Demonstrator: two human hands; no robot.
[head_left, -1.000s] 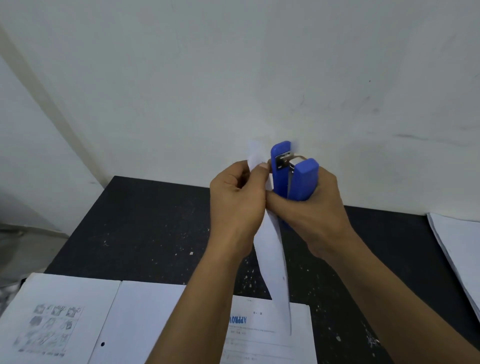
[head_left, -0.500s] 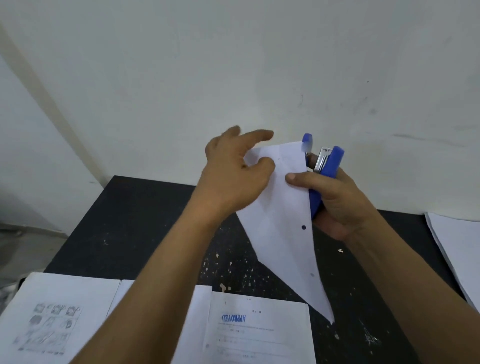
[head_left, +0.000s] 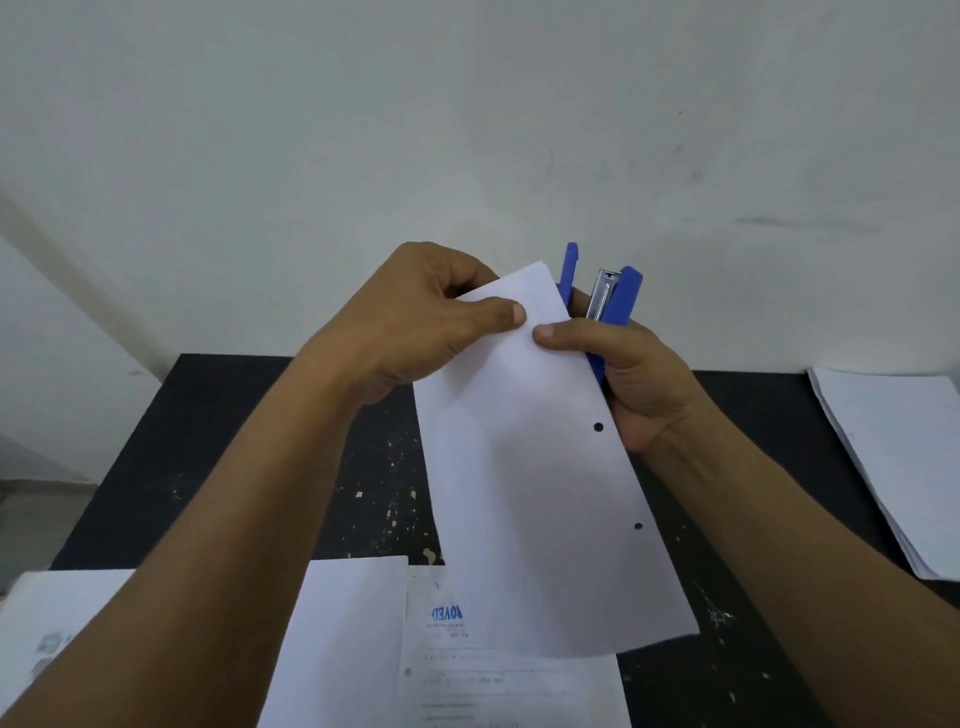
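Note:
A white sheaf of paper (head_left: 535, 467) with two punched holes on its right edge hangs in the air above the black table (head_left: 218, 441). My left hand (head_left: 415, 322) pinches its top left corner between thumb and fingers. My right hand (head_left: 623, 374) grips a blue stapler (head_left: 608, 296), held upright with its jaws apart, just right of the paper's top corner. The right thumb presses on the paper's upper right edge.
Several printed sheets (head_left: 467, 654) lie along the table's near edge, one with blue lettering. A stack of white paper (head_left: 898, 457) sits at the table's right side. A pale wall (head_left: 467, 130) rises directly behind the table.
The paper has turned from edge-on to face me flat. My left hand re-gripped its top corner, and the stapler shifted right, off the paper's corner.

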